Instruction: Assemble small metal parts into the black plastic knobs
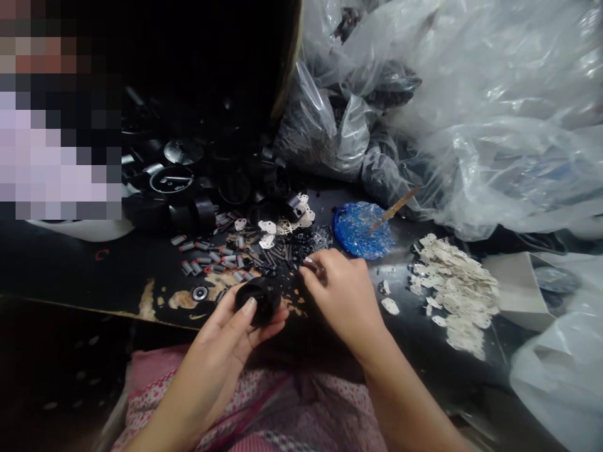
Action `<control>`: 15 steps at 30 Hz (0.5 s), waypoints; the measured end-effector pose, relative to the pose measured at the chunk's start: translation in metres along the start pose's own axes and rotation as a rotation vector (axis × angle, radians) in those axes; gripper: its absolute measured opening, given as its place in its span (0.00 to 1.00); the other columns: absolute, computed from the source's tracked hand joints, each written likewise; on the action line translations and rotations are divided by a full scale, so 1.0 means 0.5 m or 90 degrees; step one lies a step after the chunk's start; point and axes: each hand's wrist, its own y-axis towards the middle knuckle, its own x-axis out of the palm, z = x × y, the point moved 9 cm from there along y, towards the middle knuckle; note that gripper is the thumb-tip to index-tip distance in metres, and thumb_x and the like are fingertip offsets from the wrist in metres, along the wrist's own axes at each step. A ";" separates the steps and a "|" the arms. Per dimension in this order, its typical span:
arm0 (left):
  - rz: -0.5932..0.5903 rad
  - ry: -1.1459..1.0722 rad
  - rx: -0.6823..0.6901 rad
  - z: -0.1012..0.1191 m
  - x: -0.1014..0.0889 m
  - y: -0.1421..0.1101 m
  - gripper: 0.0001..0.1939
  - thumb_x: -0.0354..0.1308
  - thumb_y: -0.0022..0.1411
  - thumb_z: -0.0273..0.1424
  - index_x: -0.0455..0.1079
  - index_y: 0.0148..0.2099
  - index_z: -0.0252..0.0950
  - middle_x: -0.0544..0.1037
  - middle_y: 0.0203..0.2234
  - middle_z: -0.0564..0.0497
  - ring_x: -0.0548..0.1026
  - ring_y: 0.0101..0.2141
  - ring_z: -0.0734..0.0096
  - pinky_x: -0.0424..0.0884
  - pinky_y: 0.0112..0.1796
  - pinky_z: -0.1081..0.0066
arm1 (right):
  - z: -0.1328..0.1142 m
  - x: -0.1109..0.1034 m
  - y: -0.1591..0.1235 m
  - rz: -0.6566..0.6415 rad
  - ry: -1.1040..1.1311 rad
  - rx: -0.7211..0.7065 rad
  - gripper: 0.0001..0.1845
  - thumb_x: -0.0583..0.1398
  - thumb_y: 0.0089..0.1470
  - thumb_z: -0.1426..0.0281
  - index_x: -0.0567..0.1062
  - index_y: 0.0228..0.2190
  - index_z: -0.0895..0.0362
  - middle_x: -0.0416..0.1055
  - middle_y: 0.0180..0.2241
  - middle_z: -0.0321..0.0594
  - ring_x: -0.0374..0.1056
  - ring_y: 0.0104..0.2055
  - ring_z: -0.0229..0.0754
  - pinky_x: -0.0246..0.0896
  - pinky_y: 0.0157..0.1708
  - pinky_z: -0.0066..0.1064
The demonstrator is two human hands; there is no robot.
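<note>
Head view: across the right of the frame we see clear plastic bags (pixel 471 107); at lower centre our left hand (pixel 226 342) is clamped around a black round part (pixel 258 300), which we should keep steady while our right hand (pixel 346 295) pinches a small metal piece (pixel 311 263).

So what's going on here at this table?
A person sits at a dark worktable. The left hand holds a round black plastic part, while the right hand pinches something small above scattered small metal pieces. A blue dish and a pile of white plates lie nearby.
</note>
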 end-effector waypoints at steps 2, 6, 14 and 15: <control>0.012 -0.018 0.016 -0.001 -0.001 -0.003 0.12 0.60 0.61 0.32 0.70 0.47 0.38 0.80 0.37 0.48 0.79 0.37 0.65 0.75 0.41 0.65 | -0.005 0.010 0.006 0.005 -0.013 -0.028 0.08 0.57 0.57 0.66 0.73 0.32 0.56 0.75 0.32 0.41 0.70 0.34 0.46 0.54 0.38 0.40; -0.014 -0.091 0.047 0.005 0.009 -0.011 0.13 0.58 0.62 0.30 0.68 0.50 0.36 0.79 0.41 0.46 0.78 0.40 0.66 0.73 0.45 0.62 | -0.022 0.011 -0.007 0.009 0.099 -0.088 0.14 0.54 0.57 0.60 0.74 0.27 0.53 0.76 0.27 0.39 0.71 0.28 0.45 0.58 0.32 0.37; -0.058 -0.154 0.060 0.025 0.025 -0.005 0.18 0.55 0.63 0.29 0.63 0.55 0.33 0.77 0.46 0.40 0.77 0.40 0.66 0.70 0.45 0.64 | -0.038 0.009 -0.035 0.038 0.291 -0.089 0.15 0.58 0.51 0.52 0.77 0.29 0.48 0.78 0.29 0.36 0.74 0.27 0.44 0.64 0.22 0.31; -0.053 -0.159 0.063 0.024 0.024 -0.005 0.17 0.56 0.63 0.29 0.63 0.54 0.34 0.77 0.45 0.40 0.77 0.40 0.66 0.70 0.45 0.64 | -0.041 0.007 -0.040 0.052 0.264 -0.112 0.14 0.58 0.52 0.53 0.77 0.31 0.47 0.78 0.30 0.35 0.74 0.28 0.44 0.64 0.24 0.32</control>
